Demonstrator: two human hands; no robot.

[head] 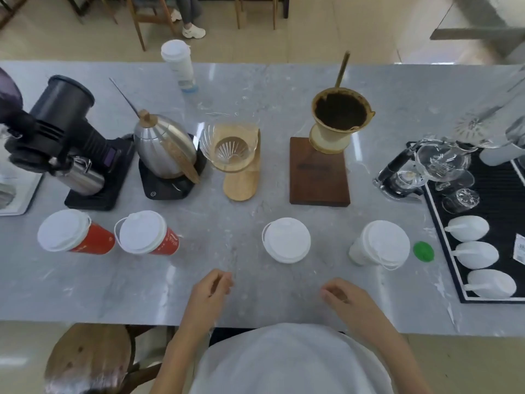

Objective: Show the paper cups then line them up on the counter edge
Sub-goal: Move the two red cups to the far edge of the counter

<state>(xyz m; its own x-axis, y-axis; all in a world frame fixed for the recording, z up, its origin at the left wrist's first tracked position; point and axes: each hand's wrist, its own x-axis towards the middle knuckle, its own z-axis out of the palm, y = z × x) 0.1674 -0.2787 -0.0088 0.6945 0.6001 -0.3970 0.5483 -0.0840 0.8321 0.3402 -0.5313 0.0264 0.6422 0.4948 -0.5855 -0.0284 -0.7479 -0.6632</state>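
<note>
1. Four lidded paper cups stand in a row across the grey marble surface [255, 302], between the brewing gear and the near edge; all upright, each apart from the next
2. Far-left cup [74, 234] is red with a white lid; second cup [147, 233] just to its right is red too, white lid on
3. Third cup [286, 240] is near the middle, seen from straight above so only its white lid shows; fourth cup [379, 245] to the right is white, with a small green object [423, 251] just beside it
4. A fifth white cup [179, 64] stands alone at the far edge, well apart from the row
5. Left hand [210, 291] hovers over the surface near the front edge, fingers loosely curled, its grip holding nothing; it lies in front of the gap between the second and third cups
6. Right hand [345, 298] is likewise loosely curled and empty – in front of the gap between the third and fourth cups; neither hand touches a cup
7. Behind the row: a black grinder [59, 129], a steel kettle [164, 146] on a black base, a glass dripper [231, 147] on a wooden stand, and a dripper with wet grounds [339, 120] above a dark wood block
</note>
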